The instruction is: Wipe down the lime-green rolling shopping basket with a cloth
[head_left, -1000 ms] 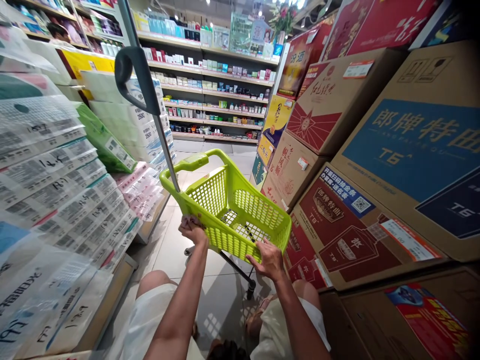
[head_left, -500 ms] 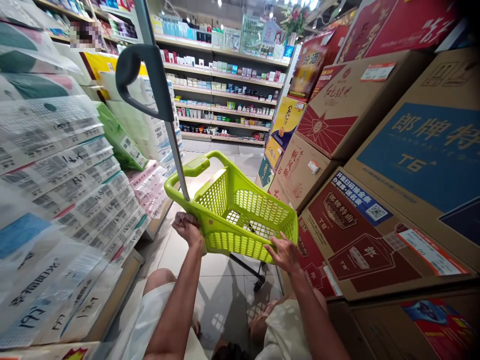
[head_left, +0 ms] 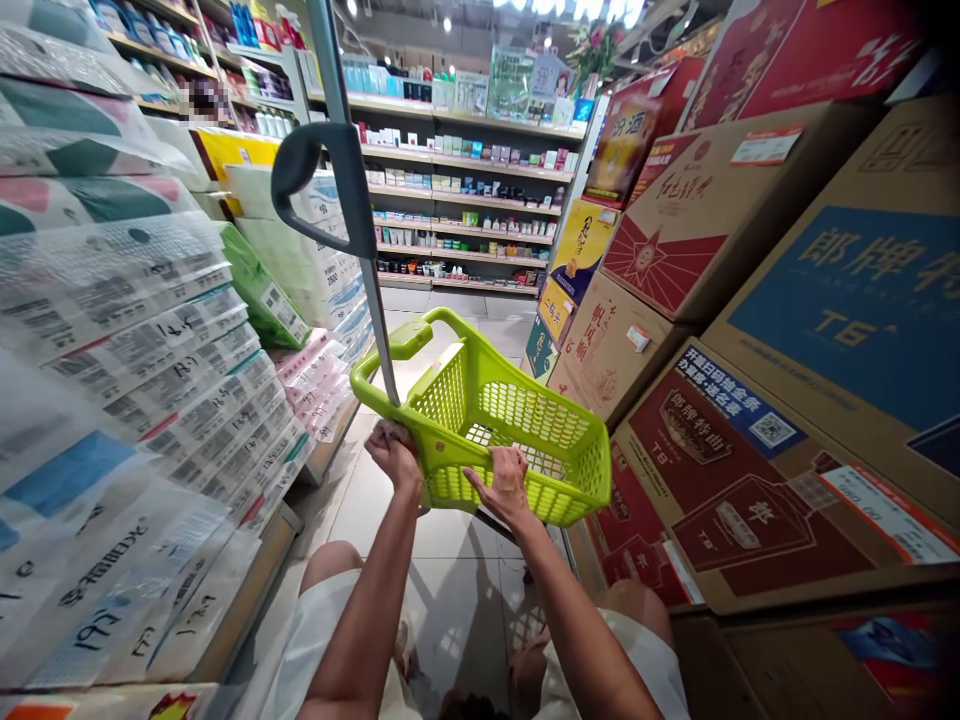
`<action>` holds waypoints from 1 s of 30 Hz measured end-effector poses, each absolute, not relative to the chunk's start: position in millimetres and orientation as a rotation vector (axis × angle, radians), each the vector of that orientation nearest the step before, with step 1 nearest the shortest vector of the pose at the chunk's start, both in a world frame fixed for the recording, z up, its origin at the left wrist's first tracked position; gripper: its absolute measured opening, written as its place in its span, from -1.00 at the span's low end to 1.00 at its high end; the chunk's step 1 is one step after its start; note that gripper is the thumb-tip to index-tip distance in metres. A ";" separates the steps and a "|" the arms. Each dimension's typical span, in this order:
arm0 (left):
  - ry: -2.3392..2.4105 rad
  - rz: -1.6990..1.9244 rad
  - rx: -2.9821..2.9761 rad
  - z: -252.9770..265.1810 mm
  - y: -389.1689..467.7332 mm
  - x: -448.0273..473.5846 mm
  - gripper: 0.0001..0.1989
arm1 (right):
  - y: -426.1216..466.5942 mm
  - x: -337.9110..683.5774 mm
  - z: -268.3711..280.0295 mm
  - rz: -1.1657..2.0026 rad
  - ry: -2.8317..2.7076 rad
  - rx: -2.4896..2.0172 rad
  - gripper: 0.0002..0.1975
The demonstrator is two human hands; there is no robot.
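A lime-green shopping basket (head_left: 517, 415) on wheels stands tilted before my knees, its long grey pull handle (head_left: 364, 195) extended upward. My left hand (head_left: 401, 462) is closed at the basket's left near corner, around what looks like a crumpled grey-brown cloth (head_left: 388, 434), pressed against the basket side. With fingers hooked over the near rim, my right hand (head_left: 506, 485) grips the basket around the middle of that side, thumb pointing left. The lattice floor of the basket shows, with nothing lying on it. Part of the wheel frame is hidden behind my right forearm.
Wrapped paper packs (head_left: 172, 330) are stacked high along the left. Printed cardboard cartons (head_left: 720, 450) rise close on the right. Ahead, shelves (head_left: 465, 190) hold small boxes and bottles. A tiled floor (head_left: 352, 500) runs between the stacks.
My right hand has slid left along the near rim, from its right end to about the middle, and its spread fingers have curled over. My left hand stays at the corner. The view has shifted slightly.
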State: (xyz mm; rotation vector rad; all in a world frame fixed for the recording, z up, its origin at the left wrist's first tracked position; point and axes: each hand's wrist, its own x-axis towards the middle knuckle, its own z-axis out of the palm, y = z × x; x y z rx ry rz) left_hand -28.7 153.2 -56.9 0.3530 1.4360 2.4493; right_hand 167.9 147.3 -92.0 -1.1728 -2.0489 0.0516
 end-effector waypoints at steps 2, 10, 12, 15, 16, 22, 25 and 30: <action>1.427 2.552 0.394 -37.9 162.7 -42.4 -0.81 | 148.3 172.3 -92.0 0.058 -2.064 -1.154 -0.57; 1.442 2.392 0.317 -81.0 134.9 0.2 -0.79 | 152.6 183.2 -95.3 0.103 -2.026 -1.087 -0.65; 1.552 2.516 0.480 -68.3 131.4 0.7 -0.79 | 154.2 189.9 -95.2 0.119 -2.026 -1.067 -0.64; 1.892 2.629 0.837 -24.0 133.5 -23.7 -0.73 | 156.0 201.5 -93.6 0.126 -2.038 -1.042 -0.62; 2.018 2.591 0.948 -7.0 134.6 -36.2 -0.73 | 156.5 205.1 -93.1 0.126 -2.044 -1.035 -0.62; 2.480 1.990 1.370 48.4 126.2 -82.5 -0.72 | 157.1 218.7 -95.8 0.113 -2.056 -1.006 -0.66; 2.511 1.994 1.445 23.4 109.9 -60.0 -0.81 | 156.4 222.5 -98.9 0.082 -2.027 -1.005 -0.67; 2.339 2.386 1.391 -38.2 84.9 -13.8 -0.78 | 159.2 231.2 -103.2 0.082 -1.991 -0.993 -0.68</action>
